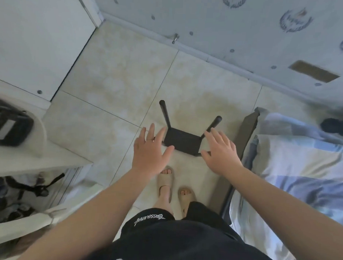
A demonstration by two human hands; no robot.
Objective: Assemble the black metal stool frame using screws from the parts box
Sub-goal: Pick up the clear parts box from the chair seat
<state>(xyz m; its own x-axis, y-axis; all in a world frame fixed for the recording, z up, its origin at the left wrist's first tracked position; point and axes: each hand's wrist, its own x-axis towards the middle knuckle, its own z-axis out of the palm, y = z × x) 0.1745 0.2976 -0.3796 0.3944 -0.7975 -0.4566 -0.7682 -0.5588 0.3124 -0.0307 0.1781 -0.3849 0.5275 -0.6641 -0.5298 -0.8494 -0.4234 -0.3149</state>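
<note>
A small black metal stool frame lies on the tiled floor in front of my feet, its flat dark panel facing up. Two black legs stick out from it toward the far wall, and other parts are hidden behind my hands. My left hand hovers at the frame's left side with fingers spread and straight, holding nothing. My right hand is spread the same way at the frame's right side, its fingers over the base of the right leg. No parts box or screws are in view.
A bed with blue-and-white bedding runs along the right. A white cabinet and white shelf carrying a dark bag stand at the left. A pale wall panel closes the far side. My sandalled feet stand just behind the frame.
</note>
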